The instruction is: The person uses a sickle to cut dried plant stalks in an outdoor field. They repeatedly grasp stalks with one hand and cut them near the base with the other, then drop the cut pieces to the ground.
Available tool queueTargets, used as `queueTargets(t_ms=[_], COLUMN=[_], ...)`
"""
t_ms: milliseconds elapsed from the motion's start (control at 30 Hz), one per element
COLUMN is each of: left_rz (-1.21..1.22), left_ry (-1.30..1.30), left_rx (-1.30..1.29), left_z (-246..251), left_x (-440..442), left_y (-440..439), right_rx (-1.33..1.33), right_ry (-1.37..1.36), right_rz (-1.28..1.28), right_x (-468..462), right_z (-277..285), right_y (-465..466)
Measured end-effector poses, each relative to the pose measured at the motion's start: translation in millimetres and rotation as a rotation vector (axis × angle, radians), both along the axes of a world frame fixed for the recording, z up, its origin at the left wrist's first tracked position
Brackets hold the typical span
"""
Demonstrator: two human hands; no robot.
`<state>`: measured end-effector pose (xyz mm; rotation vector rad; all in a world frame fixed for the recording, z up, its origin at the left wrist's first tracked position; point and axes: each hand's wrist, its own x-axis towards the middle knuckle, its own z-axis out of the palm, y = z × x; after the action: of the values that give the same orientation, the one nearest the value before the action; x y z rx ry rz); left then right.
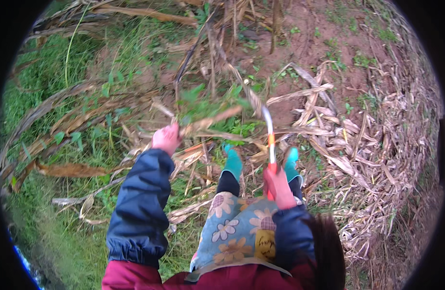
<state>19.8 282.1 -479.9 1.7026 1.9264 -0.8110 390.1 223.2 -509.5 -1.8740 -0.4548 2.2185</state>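
My right hand (282,189) grips the red-orange handle of a sickle (272,148). Its curved metal blade points away from me, and the far end is blurred among dry stalks. My left hand (166,139) is closed around dry corn stalks and leaves (211,121). Some of that bundle sticks out to the right, with blurred green weeds (197,105) just beyond it. Between the bundle and the sickle are low green plants (244,127). Exactly how many stalks the left hand holds is hidden by the fingers.
Teal boots (232,165) stand among dry husks below the hands. Cut corn stalks and leaves (353,159) lie thickly at right. Grass (95,69) and long dry leaves (73,108) cover the left. Upright dry stalks (276,25) rise from reddish soil (309,32) ahead.
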Motion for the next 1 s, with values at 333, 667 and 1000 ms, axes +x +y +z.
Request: queueTargets(t_ms=[333,667,1000], left_rz=[-0.018,0.572,-0.314], left_ry=[-0.348,-1.072,-0.3], left_rx=[-0.136,0.142,0.332], left_z=[-86.4,-68.4,-165.3], left_x=[98.8,124.1,169.2], left_y=[-126.3,59.2,223.0], right_rx=[-0.067,0.367,0.042], right_ry=[-0.118,-0.519,-0.785], right_rz=[-0.744,0.206,0.587], right_x=[100.2,18.9,174.1], right_z=[-51.9,-214.3,-234.2], right_y=[-28.7,139.7,-97.6])
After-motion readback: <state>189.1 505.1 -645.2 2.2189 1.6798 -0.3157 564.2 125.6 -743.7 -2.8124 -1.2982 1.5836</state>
